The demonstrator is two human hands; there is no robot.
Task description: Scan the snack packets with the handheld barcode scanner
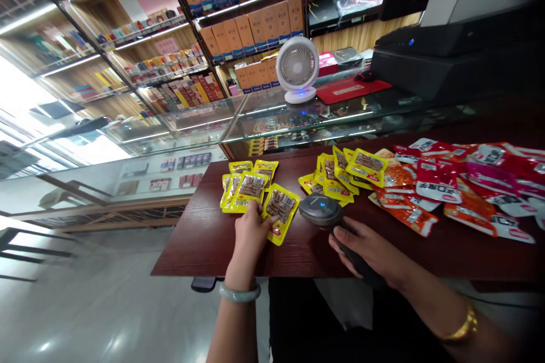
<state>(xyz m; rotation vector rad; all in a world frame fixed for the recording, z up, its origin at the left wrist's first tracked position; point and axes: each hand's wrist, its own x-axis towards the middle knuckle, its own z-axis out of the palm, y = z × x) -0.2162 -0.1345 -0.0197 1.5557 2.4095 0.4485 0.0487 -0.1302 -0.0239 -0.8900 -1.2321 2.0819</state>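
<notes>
My right hand point(366, 249) is wrapped around the handle of a black barcode scanner point(321, 210), whose head points left with a small blue light on top. A yellow snack packet point(283, 204) with a clear window showing brown strips lies tilted on the dark wooden table. My left hand point(251, 229) grips this packet by its lower left edge, thumb on top; the other fingers are curled and partly hidden. Just beyond those fingers sits a small pile of matching yellow packets point(249, 187). Behind the scanner head is another pile of yellow packets point(336, 176).
Red, orange and pink snack bags point(438, 178) cover the table's right side. Past the table stand a glass display counter point(238, 119), a white fan point(298, 68), a red mat point(353, 91) and a black machine point(426, 62). Shelves of orange boxes point(255, 28) line the back.
</notes>
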